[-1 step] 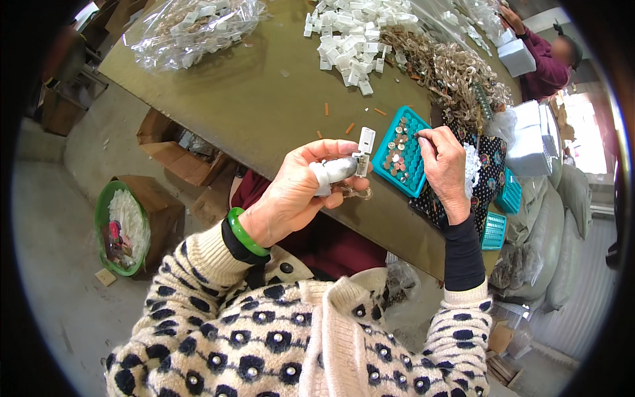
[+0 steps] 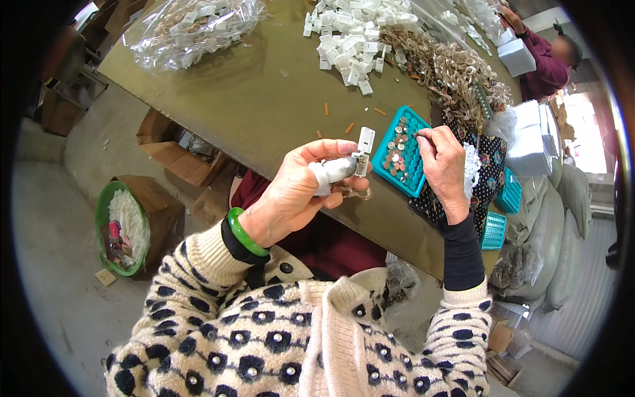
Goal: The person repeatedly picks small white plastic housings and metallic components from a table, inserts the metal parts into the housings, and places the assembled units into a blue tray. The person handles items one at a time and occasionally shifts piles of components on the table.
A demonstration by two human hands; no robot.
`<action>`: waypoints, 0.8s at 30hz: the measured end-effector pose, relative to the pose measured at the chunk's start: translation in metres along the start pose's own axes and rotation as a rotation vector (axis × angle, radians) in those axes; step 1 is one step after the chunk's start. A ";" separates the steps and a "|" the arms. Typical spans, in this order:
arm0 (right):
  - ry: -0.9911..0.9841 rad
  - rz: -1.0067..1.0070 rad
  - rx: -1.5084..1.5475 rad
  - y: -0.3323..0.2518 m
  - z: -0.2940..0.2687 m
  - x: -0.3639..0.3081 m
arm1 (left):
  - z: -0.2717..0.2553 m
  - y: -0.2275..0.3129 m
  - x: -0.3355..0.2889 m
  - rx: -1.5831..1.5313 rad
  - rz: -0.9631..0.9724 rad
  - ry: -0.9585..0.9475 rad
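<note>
Steady the case, pick cleanly from the tray

Your left grip is closed around the white case, which stands hinged open at your fingertips, just left of the teal tray. A white-grey cap seems to cover your thumb. Hold the case firmly near its lower part, without squeezing the hinge, and let the open side face you.

Your right grip is pinched over the tray's right side; whether anything sits between the fingertips, you cannot tell from this view. The step looks like picking at the tray, so pinch lightly and lift straight up, leaving the other small discs in their places.

Mind the loop hanging under your left fingers: let it hang free so it does not snag on the tray or on the edge of the desk.
</note>
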State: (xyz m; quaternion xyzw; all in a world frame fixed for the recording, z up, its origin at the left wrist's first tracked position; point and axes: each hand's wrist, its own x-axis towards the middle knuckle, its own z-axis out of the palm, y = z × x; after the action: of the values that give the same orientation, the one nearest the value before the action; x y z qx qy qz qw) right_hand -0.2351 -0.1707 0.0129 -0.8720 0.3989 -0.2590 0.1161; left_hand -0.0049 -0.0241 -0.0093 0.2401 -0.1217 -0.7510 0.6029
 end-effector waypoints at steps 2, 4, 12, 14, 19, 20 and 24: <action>-0.011 0.062 0.005 0.000 0.004 0.000 | 0.000 0.001 0.000 -0.014 -0.005 -0.009; 0.013 0.033 -0.086 0.001 0.008 0.001 | 0.000 0.002 0.001 -0.014 -0.015 -0.001; -0.029 -0.016 -0.082 0.003 0.006 0.005 | -0.004 -0.004 0.006 -0.091 0.009 -0.065; -0.049 0.034 -0.081 0.002 0.006 0.005 | -0.005 -0.005 0.007 -0.113 -0.005 -0.076; -0.005 -0.062 -0.073 0.001 0.010 0.004 | -0.007 -0.005 0.009 -0.080 -0.007 -0.046; 0.001 -0.076 -0.068 0.002 0.010 0.004 | -0.008 -0.005 0.010 -0.087 -0.010 -0.048; -0.033 -0.021 -0.007 0.003 0.009 0.007 | -0.009 -0.006 0.013 -0.158 -0.027 -0.068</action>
State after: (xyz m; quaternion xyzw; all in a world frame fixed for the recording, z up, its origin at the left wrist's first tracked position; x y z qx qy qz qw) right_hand -0.2283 -0.1777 0.0063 -0.8805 0.3888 -0.2444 0.1171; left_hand -0.0075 -0.0337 -0.0229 0.1678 -0.0793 -0.7740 0.6054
